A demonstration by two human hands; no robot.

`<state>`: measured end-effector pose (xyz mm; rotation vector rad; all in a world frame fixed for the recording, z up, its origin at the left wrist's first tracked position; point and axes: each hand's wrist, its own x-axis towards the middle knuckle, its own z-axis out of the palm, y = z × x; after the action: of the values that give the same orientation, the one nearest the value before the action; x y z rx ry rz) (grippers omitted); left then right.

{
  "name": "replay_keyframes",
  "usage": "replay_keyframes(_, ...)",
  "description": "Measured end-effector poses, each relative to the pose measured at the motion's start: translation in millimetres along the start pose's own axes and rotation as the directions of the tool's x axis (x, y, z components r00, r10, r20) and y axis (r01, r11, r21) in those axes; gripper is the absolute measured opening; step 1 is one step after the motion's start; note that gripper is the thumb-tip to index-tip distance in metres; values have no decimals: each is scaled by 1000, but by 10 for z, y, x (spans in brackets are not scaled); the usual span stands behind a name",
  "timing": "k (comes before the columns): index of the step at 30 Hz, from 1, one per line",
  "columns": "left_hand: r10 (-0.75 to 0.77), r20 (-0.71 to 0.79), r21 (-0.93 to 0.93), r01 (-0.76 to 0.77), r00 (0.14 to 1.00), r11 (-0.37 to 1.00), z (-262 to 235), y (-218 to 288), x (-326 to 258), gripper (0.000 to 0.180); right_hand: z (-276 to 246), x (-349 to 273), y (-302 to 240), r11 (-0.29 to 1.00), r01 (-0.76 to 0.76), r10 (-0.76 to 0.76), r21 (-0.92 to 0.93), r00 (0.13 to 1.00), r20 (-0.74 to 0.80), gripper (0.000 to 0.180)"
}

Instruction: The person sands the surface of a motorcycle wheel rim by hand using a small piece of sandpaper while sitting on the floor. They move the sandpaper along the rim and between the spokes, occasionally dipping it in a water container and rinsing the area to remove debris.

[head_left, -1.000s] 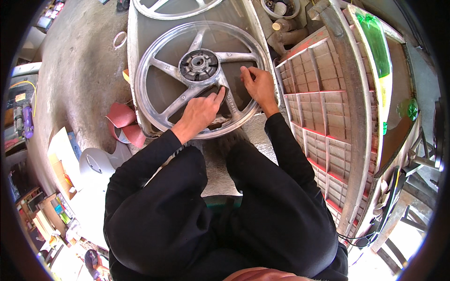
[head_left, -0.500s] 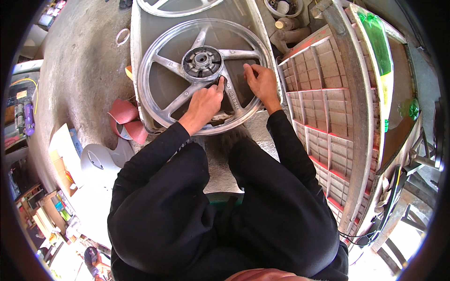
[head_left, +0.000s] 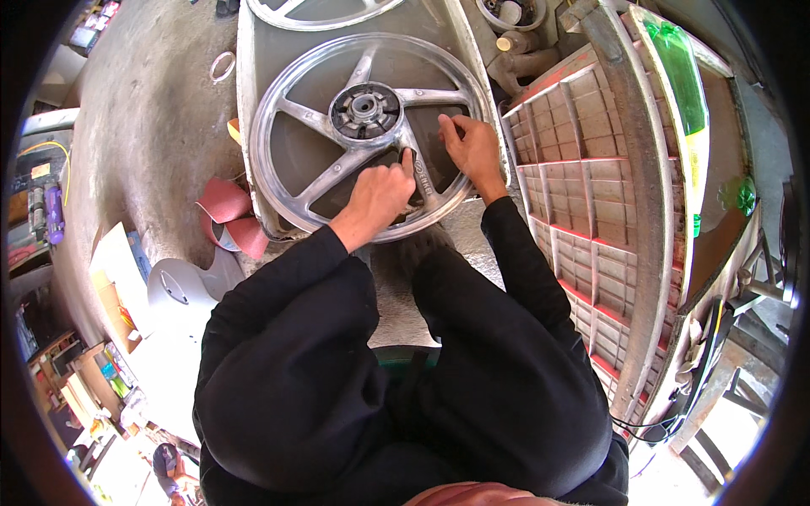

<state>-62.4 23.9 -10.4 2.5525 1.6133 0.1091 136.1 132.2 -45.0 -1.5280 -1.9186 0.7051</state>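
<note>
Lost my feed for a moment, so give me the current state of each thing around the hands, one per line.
Silver five-spoke alloy wheel: lying flat in the grey tray.
Grey shallow tray: holding the wheel, on the concrete floor.
Left hand: closed in a grip on a dark piece, pressed against a spoke.
Right hand: fingers curled, resting on the wheel beside the spoke.
Red sandpaper sheets: loose, curled, on the floor left of the tray.

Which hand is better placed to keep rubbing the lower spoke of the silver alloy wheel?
Left: the left hand is fisted on the silver alloy wheel at that spoke, while the right hand rests nearer the rim.
</note>
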Motion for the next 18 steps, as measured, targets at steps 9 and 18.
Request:
replay_keyframes(9,-38,7,-29,38,999,999,35,-89,27,58,2,-7,10,999,21,-21,-25,1000,-6,43)
replay_keyframes(18,23,40,1,-24,999,1000,59,-4,-37,62,-21,-1,-28,999,-7,7,46,1000,-12,42)
